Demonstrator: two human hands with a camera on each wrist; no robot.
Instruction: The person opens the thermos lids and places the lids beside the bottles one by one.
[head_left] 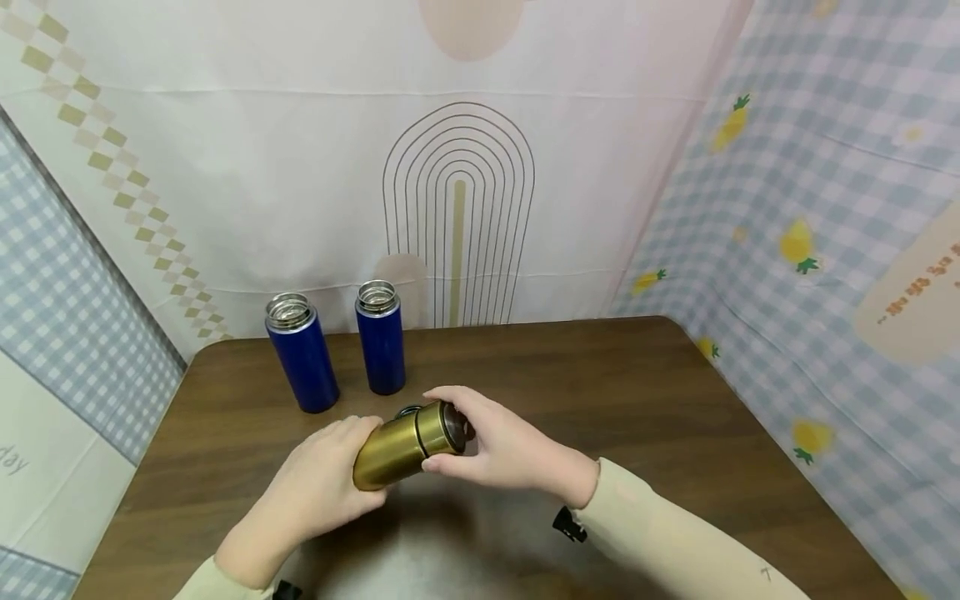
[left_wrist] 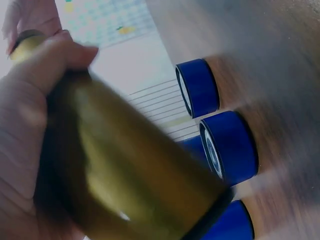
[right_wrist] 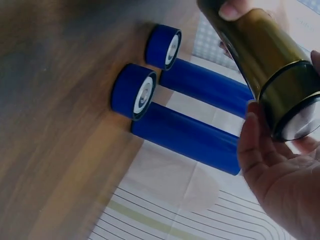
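Note:
A gold bottle (head_left: 392, 454) with a dark-topped lid is held tilted above the table between both hands. My left hand (head_left: 322, 479) wraps round its lower body. At the lid end, my right hand (head_left: 506, 442) grips with thumb and fingers on opposite sides. The lid (right_wrist: 290, 100) still sits against the body, with a dark seam between them. Behind stand two lidless blue bottles, one at left (head_left: 303, 358) and one nearer the middle (head_left: 382, 350). Two blue lids (right_wrist: 132, 91) (right_wrist: 162, 47) rest on the table before them, mostly hidden in the head view.
The brown wooden table (head_left: 585, 375) extends to the right of the hands. A white printed cloth (head_left: 300, 183) hangs behind it, and a blue checked cloth (head_left: 810, 167) hangs along the right side.

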